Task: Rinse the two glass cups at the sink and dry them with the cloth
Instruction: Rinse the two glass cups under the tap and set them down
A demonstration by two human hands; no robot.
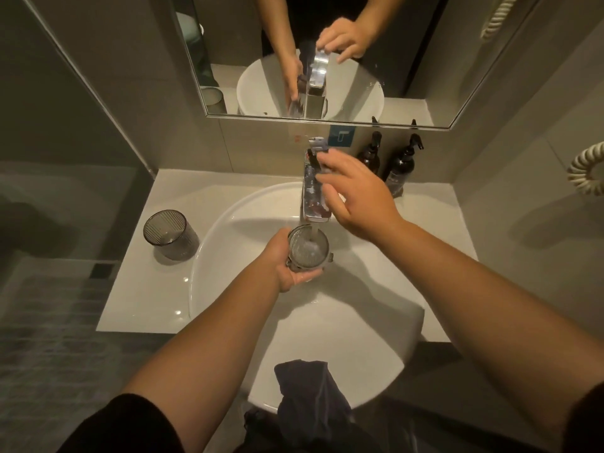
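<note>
Clear ribbed glass cup (308, 246) held upright over the white oval basin (228, 230), directly under the spout, water stream running into it. Left hand (289, 259) wraps it from the left and below, fingers (307, 275) curled shut around the cup's base and side. Right hand (356, 201) on the chrome rectangular tap (312, 191), fingers spread loosely, thumb and fingertips touching the tap body near the lever; nothing gripped that can be carried, exact contact with the lever hard to tell. Second ribbed grey glass cup (170, 234) stands upright on the pale counter (137, 299), left of the basin, well apart from the hands. Dark crumpled cloth (310, 390) draped over the basin's near rim. Two dark brown pump bottles (385, 165) on the counter behind the tap, right side, against the wall. Mirror (327, 60) above reflects both hands and the tap. Coiled white cord (585, 171) on right wall.
</note>
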